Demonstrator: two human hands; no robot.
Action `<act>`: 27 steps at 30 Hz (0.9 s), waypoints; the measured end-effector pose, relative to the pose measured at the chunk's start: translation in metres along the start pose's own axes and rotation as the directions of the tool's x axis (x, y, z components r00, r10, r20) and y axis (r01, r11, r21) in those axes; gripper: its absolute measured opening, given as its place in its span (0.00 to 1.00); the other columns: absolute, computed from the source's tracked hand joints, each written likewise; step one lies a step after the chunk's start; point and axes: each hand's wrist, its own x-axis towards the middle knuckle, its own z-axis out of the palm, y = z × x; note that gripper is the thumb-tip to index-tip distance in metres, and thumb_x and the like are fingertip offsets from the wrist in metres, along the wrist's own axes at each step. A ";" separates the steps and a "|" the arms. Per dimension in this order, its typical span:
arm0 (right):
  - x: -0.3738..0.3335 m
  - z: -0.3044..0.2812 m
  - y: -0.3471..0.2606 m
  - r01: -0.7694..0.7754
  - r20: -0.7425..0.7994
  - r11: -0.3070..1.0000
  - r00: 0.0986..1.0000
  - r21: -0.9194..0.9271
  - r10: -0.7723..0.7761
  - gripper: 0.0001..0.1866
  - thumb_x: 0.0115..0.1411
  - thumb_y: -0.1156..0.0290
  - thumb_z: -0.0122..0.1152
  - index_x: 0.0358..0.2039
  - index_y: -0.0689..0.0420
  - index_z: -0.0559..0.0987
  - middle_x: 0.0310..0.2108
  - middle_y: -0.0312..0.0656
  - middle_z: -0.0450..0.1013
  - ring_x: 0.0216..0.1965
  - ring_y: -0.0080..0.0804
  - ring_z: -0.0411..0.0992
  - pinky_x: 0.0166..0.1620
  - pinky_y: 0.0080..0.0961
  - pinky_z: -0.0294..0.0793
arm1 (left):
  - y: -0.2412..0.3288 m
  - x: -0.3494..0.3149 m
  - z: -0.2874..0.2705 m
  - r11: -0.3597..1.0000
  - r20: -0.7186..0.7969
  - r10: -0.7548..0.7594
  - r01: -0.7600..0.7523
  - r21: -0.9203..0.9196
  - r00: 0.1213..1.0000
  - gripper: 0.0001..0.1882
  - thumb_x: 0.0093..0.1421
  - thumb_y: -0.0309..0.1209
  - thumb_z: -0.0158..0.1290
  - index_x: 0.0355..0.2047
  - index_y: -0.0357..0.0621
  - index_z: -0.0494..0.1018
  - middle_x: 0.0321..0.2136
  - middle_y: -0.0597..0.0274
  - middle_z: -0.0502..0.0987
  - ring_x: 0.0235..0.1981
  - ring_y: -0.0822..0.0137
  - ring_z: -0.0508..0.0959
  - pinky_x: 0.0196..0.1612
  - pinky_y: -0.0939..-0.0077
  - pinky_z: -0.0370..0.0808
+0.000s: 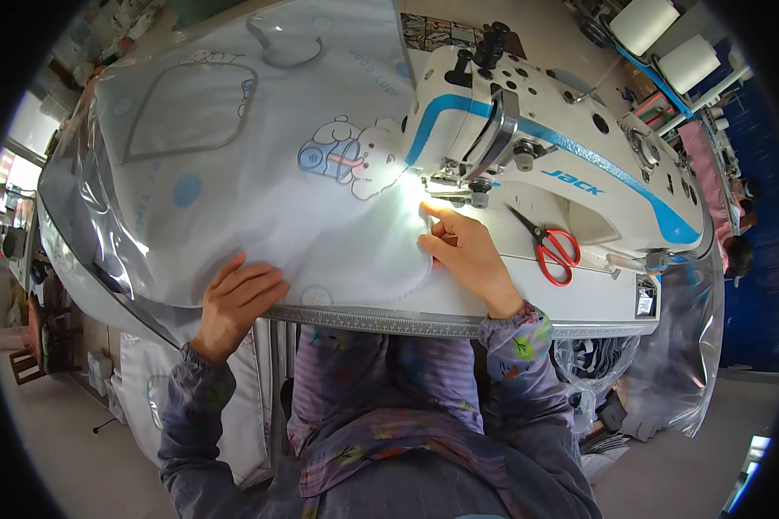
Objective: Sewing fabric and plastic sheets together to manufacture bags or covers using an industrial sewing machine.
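Observation:
A large pale, glossy printed cloth (260,216) with cartoon animals and blue spots covers the left of the sewing machine table. It carries a grey-edged pocket (190,108) and a curved grey strip (286,54). My left hand (242,298) lies on the cloth near the table's front edge, its fingers stretched out. At the cloth's right edge, just in front of the lit needle area, my right hand (466,255) pinches the border between thumb and forefinger. The white and blue sewing machine (571,147) stands right beyond it. Glare hides the needle and the cloth's edge there.
Red-handled scissors (556,255) lie on the machine bed, right of my right hand. A ruler strip (389,322) runs along the front edge. White thread cones (645,26) stand at the upper right. Clear plastic sheeting (679,346) hangs off the table's right end.

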 end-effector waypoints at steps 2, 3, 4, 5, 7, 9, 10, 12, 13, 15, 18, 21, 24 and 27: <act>0.001 0.001 0.000 -0.006 0.003 1.000 1.000 0.025 0.006 0.28 0.66 0.76 0.61 0.66 0.66 0.69 0.33 0.32 0.71 0.33 0.16 0.72 0.37 0.17 0.77 | -0.007 0.008 0.002 1.000 -0.023 0.018 -0.018 0.007 1.000 0.14 0.52 0.26 0.58 0.40 0.48 0.84 0.45 0.66 0.83 0.51 0.62 0.80 0.64 0.54 0.72; 0.002 0.001 0.000 -0.029 0.001 0.999 1.000 0.039 0.029 0.28 0.66 0.76 0.61 0.66 0.66 0.69 0.33 0.34 0.73 0.33 0.17 0.74 0.38 0.17 0.78 | -0.011 0.012 0.003 1.000 -0.030 0.022 -0.022 0.008 0.999 0.14 0.52 0.26 0.58 0.40 0.48 0.84 0.45 0.66 0.83 0.51 0.61 0.80 0.64 0.53 0.73; 0.003 0.001 0.000 -0.019 0.006 0.999 1.000 0.043 0.019 0.28 0.66 0.76 0.61 0.66 0.66 0.69 0.33 0.34 0.73 0.33 0.17 0.74 0.38 0.17 0.78 | -0.014 0.016 0.004 1.000 -0.026 0.012 -0.012 0.009 1.000 0.14 0.52 0.26 0.58 0.40 0.48 0.84 0.45 0.66 0.83 0.51 0.61 0.80 0.64 0.53 0.73; 0.003 0.001 0.000 -0.027 0.001 0.998 1.000 0.057 0.027 0.27 0.67 0.76 0.61 0.66 0.65 0.69 0.34 0.35 0.74 0.32 0.19 0.75 0.37 0.18 0.80 | -0.017 0.019 0.005 1.000 -0.034 0.018 -0.017 0.015 0.999 0.14 0.52 0.26 0.58 0.40 0.48 0.84 0.45 0.65 0.83 0.51 0.61 0.80 0.63 0.53 0.73; 0.003 0.002 0.001 -0.039 0.002 0.997 0.999 0.069 0.039 0.27 0.67 0.75 0.60 0.66 0.65 0.69 0.34 0.36 0.75 0.32 0.20 0.76 0.37 0.19 0.81 | -0.023 0.026 0.007 1.000 -0.029 0.001 -0.001 0.017 1.000 0.14 0.52 0.26 0.58 0.39 0.47 0.83 0.44 0.65 0.83 0.51 0.60 0.80 0.62 0.53 0.74; 0.003 0.001 0.000 -0.029 -0.006 0.997 1.000 0.076 0.029 0.27 0.68 0.74 0.60 0.66 0.64 0.69 0.31 0.36 0.75 0.28 0.21 0.76 0.33 0.19 0.81 | -0.029 0.032 0.010 1.000 -0.050 0.024 -0.023 0.020 0.998 0.13 0.52 0.26 0.58 0.39 0.47 0.83 0.44 0.65 0.83 0.51 0.61 0.80 0.62 0.54 0.74; 0.003 0.001 -0.001 -0.031 -0.002 0.997 1.000 0.072 0.031 0.27 0.68 0.74 0.60 0.66 0.64 0.69 0.31 0.36 0.75 0.28 0.21 0.76 0.33 0.19 0.81 | -0.032 0.035 0.011 0.999 -0.041 0.024 -0.022 0.031 0.999 0.13 0.52 0.27 0.58 0.39 0.47 0.84 0.44 0.65 0.83 0.51 0.61 0.80 0.62 0.54 0.75; 0.001 0.001 -0.004 -0.041 -0.008 0.999 0.999 -0.008 0.041 0.27 0.68 0.72 0.59 0.66 0.63 0.69 0.28 0.36 0.74 0.24 0.21 0.75 0.28 0.19 0.79 | -0.038 0.042 0.014 0.999 -0.076 0.029 -0.026 0.041 0.997 0.13 0.53 0.27 0.58 0.39 0.47 0.83 0.44 0.65 0.83 0.51 0.61 0.80 0.61 0.55 0.75; 0.001 0.001 -0.005 -0.052 -0.007 0.998 0.999 -0.027 0.052 0.27 0.68 0.72 0.59 0.66 0.63 0.69 0.28 0.36 0.74 0.24 0.21 0.75 0.28 0.19 0.79 | -0.041 0.046 0.015 0.999 -0.081 0.031 -0.028 0.030 0.996 0.13 0.53 0.27 0.58 0.39 0.47 0.83 0.44 0.65 0.83 0.51 0.61 0.80 0.61 0.56 0.75; 0.001 0.001 -0.007 -0.046 -0.013 0.999 0.999 -0.005 0.046 0.27 0.69 0.70 0.58 0.67 0.61 0.69 0.23 0.36 0.73 0.20 0.20 0.73 0.23 0.18 0.76 | -0.045 0.052 0.018 0.997 -0.106 0.032 -0.025 0.066 0.994 0.13 0.52 0.28 0.59 0.39 0.47 0.83 0.44 0.66 0.83 0.49 0.63 0.81 0.57 0.61 0.78; 0.000 0.002 -0.010 -0.060 -0.024 0.997 0.998 -0.053 0.059 0.26 0.69 0.70 0.57 0.67 0.58 0.70 0.21 0.35 0.72 0.18 0.20 0.72 0.21 0.18 0.74 | -0.039 0.055 0.018 1.000 -0.113 -0.020 0.021 0.010 0.993 0.13 0.51 0.26 0.57 0.38 0.45 0.83 0.42 0.63 0.84 0.47 0.60 0.81 0.52 0.63 0.80; 0.001 0.002 -0.011 -0.083 -0.029 0.995 0.996 -0.053 0.081 0.26 0.70 0.69 0.55 0.68 0.56 0.70 0.20 0.35 0.71 0.18 0.19 0.71 0.21 0.18 0.72 | -0.021 0.051 0.013 0.999 -0.073 -0.015 0.018 0.045 0.997 0.15 0.50 0.27 0.57 0.40 0.48 0.82 0.41 0.68 0.82 0.43 0.64 0.81 0.44 0.70 0.80; 0.001 0.002 -0.012 -0.089 -0.027 0.995 0.996 -0.040 0.088 0.25 0.70 0.69 0.54 0.67 0.54 0.70 0.20 0.34 0.71 0.17 0.19 0.71 0.21 0.18 0.72 | 0.008 0.045 0.007 0.997 0.007 -0.070 0.070 0.028 0.998 0.17 0.51 0.27 0.57 0.43 0.48 0.81 0.40 0.68 0.81 0.39 0.64 0.80 0.41 0.69 0.80; 0.002 0.002 -0.013 -0.097 -0.027 0.993 0.995 -0.070 0.095 0.25 0.70 0.69 0.54 0.67 0.54 0.71 0.21 0.34 0.71 0.18 0.18 0.71 0.21 0.18 0.72 | 0.038 0.044 0.006 0.995 0.063 -0.080 0.075 0.070 0.995 0.19 0.51 0.26 0.56 0.46 0.47 0.79 0.34 0.66 0.75 0.34 0.63 0.77 0.36 0.69 0.79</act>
